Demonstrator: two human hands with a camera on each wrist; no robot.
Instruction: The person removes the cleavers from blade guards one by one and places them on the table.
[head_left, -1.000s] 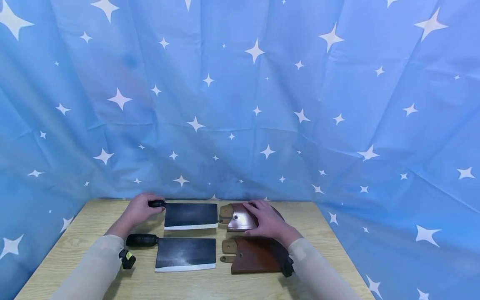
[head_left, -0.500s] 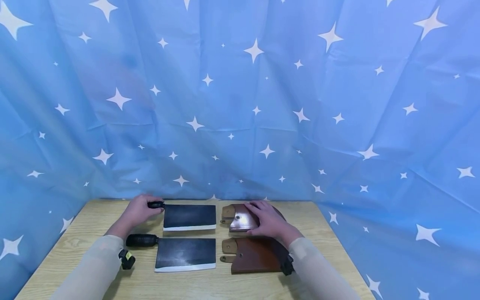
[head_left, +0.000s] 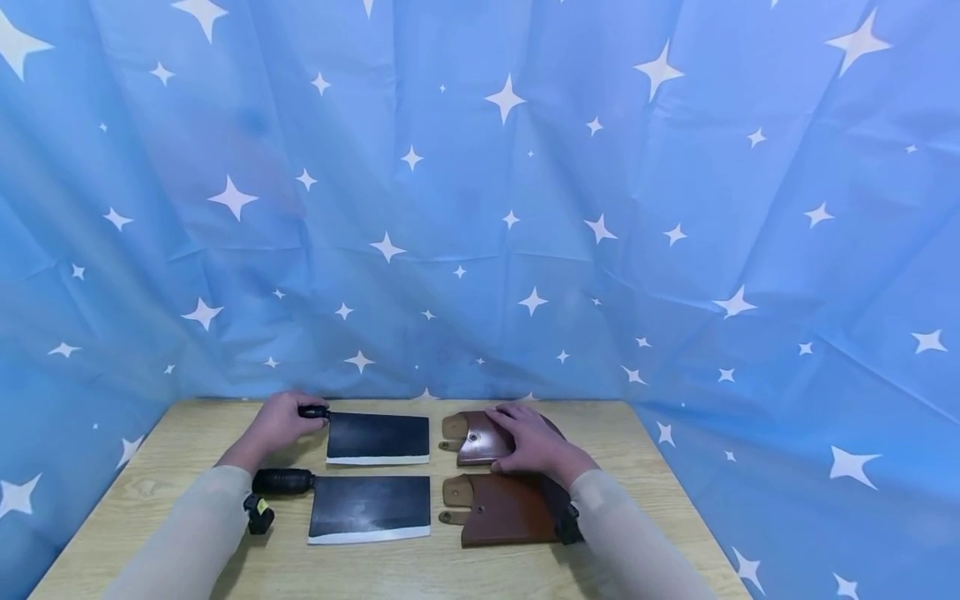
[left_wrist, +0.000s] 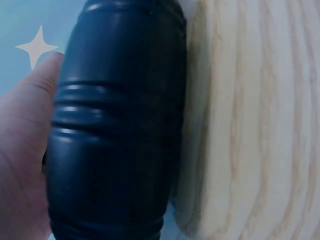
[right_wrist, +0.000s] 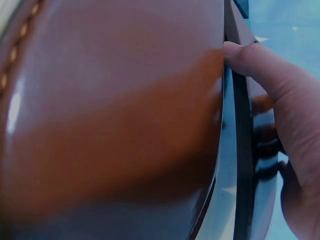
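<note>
At the back left of the table, my left hand (head_left: 281,425) grips the black handle of the far cleaver (head_left: 378,435). Its dark blade has a pale edge facing me and points right. Across a small gap, my right hand (head_left: 534,442) holds the far brown leather sheath (head_left: 480,437) from above, thumb on the near side. A second cleaver (head_left: 369,508) lies in front of the first, with a matching sheath (head_left: 513,512) to its right. The near cleaver's ribbed handle (left_wrist: 117,125) covers much of the left wrist view; the near sheath (right_wrist: 115,100) fills much of the right.
Both sheaths have tan snap straps at their left ends. A light wood table (head_left: 375,575) carries everything. Behind it hangs a blue cloth (head_left: 450,333) with white stars. Both forearms reach past the near cleaver and sheath on either side.
The far cleaver has shifted slightly toward me and left, so the gap to the far sheath is a bit wider. That sheath has moved only a little. The near pair lies still.
</note>
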